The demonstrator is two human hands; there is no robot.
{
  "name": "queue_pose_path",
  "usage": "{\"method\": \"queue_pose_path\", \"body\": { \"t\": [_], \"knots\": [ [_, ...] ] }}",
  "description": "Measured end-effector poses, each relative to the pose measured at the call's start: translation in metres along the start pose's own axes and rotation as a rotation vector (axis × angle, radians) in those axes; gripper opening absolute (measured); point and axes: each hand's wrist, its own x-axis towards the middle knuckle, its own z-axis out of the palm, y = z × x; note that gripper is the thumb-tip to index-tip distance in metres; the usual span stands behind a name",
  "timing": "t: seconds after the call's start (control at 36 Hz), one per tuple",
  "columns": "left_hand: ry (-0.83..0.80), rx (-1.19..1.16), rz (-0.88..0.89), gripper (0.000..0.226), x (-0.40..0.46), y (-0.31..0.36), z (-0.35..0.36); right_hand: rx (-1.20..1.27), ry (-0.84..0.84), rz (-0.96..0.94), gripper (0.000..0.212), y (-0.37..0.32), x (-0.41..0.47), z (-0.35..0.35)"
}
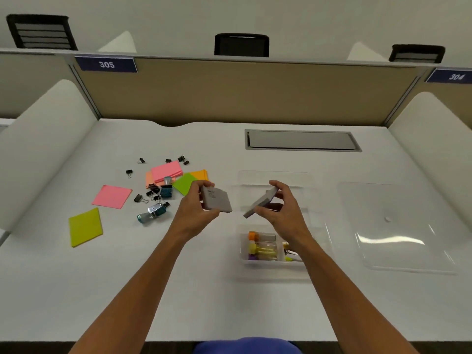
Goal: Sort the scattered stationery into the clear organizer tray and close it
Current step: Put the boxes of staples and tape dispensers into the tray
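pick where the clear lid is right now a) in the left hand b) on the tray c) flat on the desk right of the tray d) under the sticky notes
c, the clear lid lies flat on the desk to the right of the clear organizer tray, which stands uncovered, while each hand holds a grey pad.

Grey pads (217, 201), seemingly teal clips (166, 191)

White desk (76, 290) filled booth, curved white side panels (38, 154) at both flanks. Tan partition (229, 90) stood behind, blue tags "305" (106, 64) and "304" (454, 76) on top rail. Grey recessed cable hatch (301, 140) sat in desk surface. Three black chair backs (241, 45) showed beyond partition. Wall pale, light even.
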Motion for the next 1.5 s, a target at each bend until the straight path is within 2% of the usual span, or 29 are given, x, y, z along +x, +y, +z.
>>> {"method": "queue_pose_path", "body": {
  "t": [0.25,0.67,0.92,1.08,1.19,1.5],
  "knots": [
    [-0.117,0.017,-0.1,0.061,0.012,0.004,0.032,0.11,0.137,0.042,0.073,0.012,-0.008,-0.042],
    [-0.326,0.321,-0.107,0.078,0.042,-0.001,0.099,0.129,0.282,0.064,0.073,0.024,-0.023,-0.082],
    [-0.411,0.395,-0.153,0.088,0.047,-0.005,0.121,0.139,0.325,0.081,0.073,0.03,-0.032,-0.09],
    [-0.438,0.475,-0.132,0.068,0.05,-0.006,0.123,0.143,0.324,0.093,0.074,0.031,-0.036,-0.09],
    [-0.46,0.539,-0.117,0.068,0.051,-0.01,0.125,0.102,0.308,0.079,0.076,0.034,-0.04,-0.087],
    [-0.403,0.574,-0.128,0.049,0.045,-0.011,0.13,0.089,0.247,0.078,0.077,0.039,-0.043,-0.086]
  ]
}}
